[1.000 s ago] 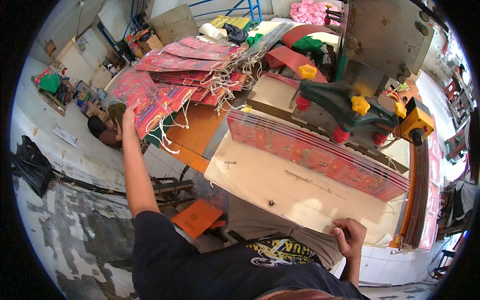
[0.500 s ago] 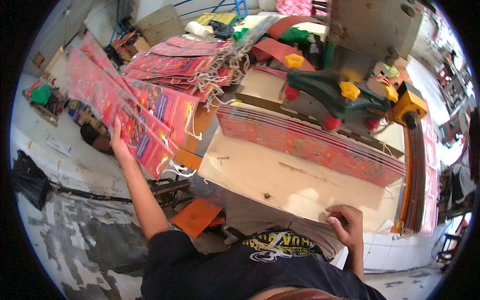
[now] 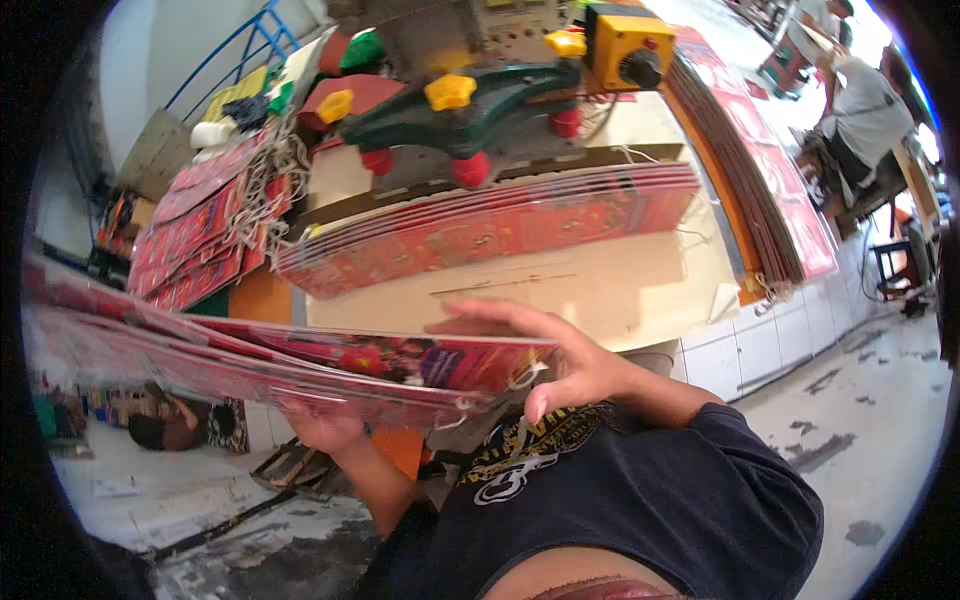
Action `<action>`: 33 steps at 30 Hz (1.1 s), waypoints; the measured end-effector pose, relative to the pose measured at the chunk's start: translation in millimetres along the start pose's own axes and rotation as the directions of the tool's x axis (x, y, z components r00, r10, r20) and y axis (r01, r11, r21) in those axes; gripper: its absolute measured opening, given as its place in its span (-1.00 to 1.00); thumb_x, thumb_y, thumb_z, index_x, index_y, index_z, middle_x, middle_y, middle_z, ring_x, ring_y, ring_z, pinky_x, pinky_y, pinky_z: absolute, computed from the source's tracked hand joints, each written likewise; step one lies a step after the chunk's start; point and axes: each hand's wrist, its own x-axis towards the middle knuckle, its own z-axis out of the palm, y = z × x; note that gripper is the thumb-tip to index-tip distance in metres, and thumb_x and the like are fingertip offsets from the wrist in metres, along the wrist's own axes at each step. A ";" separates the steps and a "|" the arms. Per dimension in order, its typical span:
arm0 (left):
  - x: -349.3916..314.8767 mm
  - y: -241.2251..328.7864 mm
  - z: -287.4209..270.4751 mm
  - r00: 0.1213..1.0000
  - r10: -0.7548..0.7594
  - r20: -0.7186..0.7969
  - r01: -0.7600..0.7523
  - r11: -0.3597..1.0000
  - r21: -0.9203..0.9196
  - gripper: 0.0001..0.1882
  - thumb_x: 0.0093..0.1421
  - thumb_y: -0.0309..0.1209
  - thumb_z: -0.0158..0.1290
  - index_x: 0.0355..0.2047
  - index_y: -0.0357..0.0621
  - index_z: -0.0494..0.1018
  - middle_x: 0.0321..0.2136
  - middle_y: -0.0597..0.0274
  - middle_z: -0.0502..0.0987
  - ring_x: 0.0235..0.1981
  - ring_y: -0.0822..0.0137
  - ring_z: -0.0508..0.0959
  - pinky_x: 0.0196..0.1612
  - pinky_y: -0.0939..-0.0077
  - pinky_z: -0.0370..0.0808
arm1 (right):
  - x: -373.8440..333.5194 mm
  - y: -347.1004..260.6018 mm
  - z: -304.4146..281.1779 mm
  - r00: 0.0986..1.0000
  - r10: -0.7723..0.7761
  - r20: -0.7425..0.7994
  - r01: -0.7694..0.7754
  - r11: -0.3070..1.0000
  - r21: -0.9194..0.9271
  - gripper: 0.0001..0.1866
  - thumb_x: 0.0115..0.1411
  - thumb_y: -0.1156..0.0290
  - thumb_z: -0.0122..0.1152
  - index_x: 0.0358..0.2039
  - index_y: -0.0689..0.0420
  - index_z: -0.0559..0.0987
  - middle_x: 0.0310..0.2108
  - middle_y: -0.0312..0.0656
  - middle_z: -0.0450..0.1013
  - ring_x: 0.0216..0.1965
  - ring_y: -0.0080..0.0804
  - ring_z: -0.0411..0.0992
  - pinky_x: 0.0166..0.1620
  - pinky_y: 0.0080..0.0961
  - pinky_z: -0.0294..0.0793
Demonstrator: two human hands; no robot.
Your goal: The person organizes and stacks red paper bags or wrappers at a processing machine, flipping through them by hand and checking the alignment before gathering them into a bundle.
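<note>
A bundle of long red printed plastic bags [image 3: 250,372] with white cords lies across the front of me, its left end fanned apart. Underneath, my left hand [image 3: 332,430] is closed on the bundle, fingers partly hidden. At the cord end, my right hand [image 3: 572,365] is open, thumb and fingers apart around the bags' edge; I cannot tell whether it touches them. Behind, several similar red bags [image 3: 500,232] stand in a row on the cream work surface [image 3: 610,305], below a dark green machine arm [image 3: 460,115] with yellow knobs.
More red bags with tangled white cords [image 3: 200,225] are piled at the left. A yellow control box [image 3: 628,55] with a black knob sits at the machine's right. Beyond it, further red bags [image 3: 760,150] are stacked along the table's right side. Other people [image 3: 850,110] are at the far right.
The bundle in my left hand has swung down and right, from upright at the left to lying across my front. My right hand has risen from the table edge to the bundle's cord end. The view has turned right.
</note>
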 end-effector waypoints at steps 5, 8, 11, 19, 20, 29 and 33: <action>-19.6 -53.8 31.9 0.985 -0.156 0.077 0.173 0.922 -0.347 -0.35 0.35 -0.19 0.06 0.38 -0.06 0.16 0.37 0.00 0.19 0.34 -0.12 0.21 0.38 -0.26 0.09 | -35.6 6.6 -7.0 0.985 0.075 -0.158 -0.033 0.967 0.254 -0.28 0.34 -0.15 0.05 0.14 0.33 0.48 0.18 0.03 0.42 0.25 -0.23 0.36 0.29 -0.26 0.29; -15.5 -75.0 71.9 0.974 -0.144 0.176 0.208 0.879 -0.430 -0.48 0.37 -0.23 0.03 0.31 0.03 0.27 0.28 0.07 0.33 0.25 -0.01 0.34 0.30 -0.08 0.21 | -42.9 12.7 -11.2 0.988 -0.054 -0.143 0.084 0.973 0.217 -0.25 0.38 -0.15 -0.03 0.12 0.41 0.46 0.10 0.19 0.46 0.18 0.08 0.42 0.25 -0.04 0.35; 3.4 -88.0 113.4 0.969 -0.047 0.242 0.152 0.887 -0.437 -0.62 0.43 -0.23 -0.08 0.20 0.04 0.39 0.05 0.15 0.52 0.02 0.17 0.53 0.13 0.16 0.41 | -40.6 11.7 -14.4 0.976 -0.214 -0.026 0.215 0.976 0.031 -0.26 0.40 -0.15 -0.10 0.12 0.39 0.47 0.11 0.21 0.45 0.20 0.16 0.40 0.24 -0.03 0.35; 3.1 -124.6 110.6 0.970 -0.085 0.228 0.227 0.657 -0.719 -0.64 0.45 -0.14 -0.14 0.17 0.09 0.35 0.08 0.27 0.50 0.08 0.17 0.51 0.19 0.10 0.37 | -36.5 0.8 -22.0 0.975 -0.223 0.000 0.220 0.962 -0.165 -0.18 0.03 0.16 0.53 0.20 0.35 0.40 0.14 0.23 0.43 0.22 0.10 0.39 0.24 -0.13 0.37; -2.8 -127.1 112.3 0.974 -0.099 0.204 0.219 0.637 -0.739 -0.62 0.43 -0.13 -0.09 0.17 0.09 0.35 0.10 0.30 0.49 0.10 0.19 0.50 0.23 0.06 0.35 | -35.4 -3.0 -25.0 0.972 -0.231 0.051 0.235 0.928 -0.290 -0.18 0.01 0.25 0.56 0.21 0.35 0.40 0.14 0.21 0.43 0.22 0.07 0.40 0.23 -0.15 0.38; -35.6 -158.2 118.6 0.912 -0.406 0.067 0.365 0.724 -0.585 -0.43 0.35 0.11 -0.08 0.23 0.11 0.37 0.18 0.32 0.48 0.20 0.16 0.44 0.32 -0.03 0.27 | -69.0 -24.7 -22.7 0.963 0.092 -0.254 -0.193 0.892 -0.409 -0.33 0.01 0.62 0.43 0.19 0.18 0.48 0.14 -0.03 0.49 0.10 -0.22 0.53 0.10 -0.41 0.51; -34.8 -172.6 130.0 0.883 -0.464 0.066 0.391 0.652 -0.650 -0.39 0.35 0.11 -0.07 0.25 0.02 0.34 0.21 0.22 0.44 0.28 0.18 0.37 0.36 0.06 0.24 | -68.5 -32.4 -38.5 0.951 -0.059 -0.304 -0.131 0.812 -0.568 -0.41 -0.03 0.66 0.40 0.09 0.20 0.57 0.00 -0.01 0.59 -0.04 -0.25 0.61 0.00 -0.44 0.57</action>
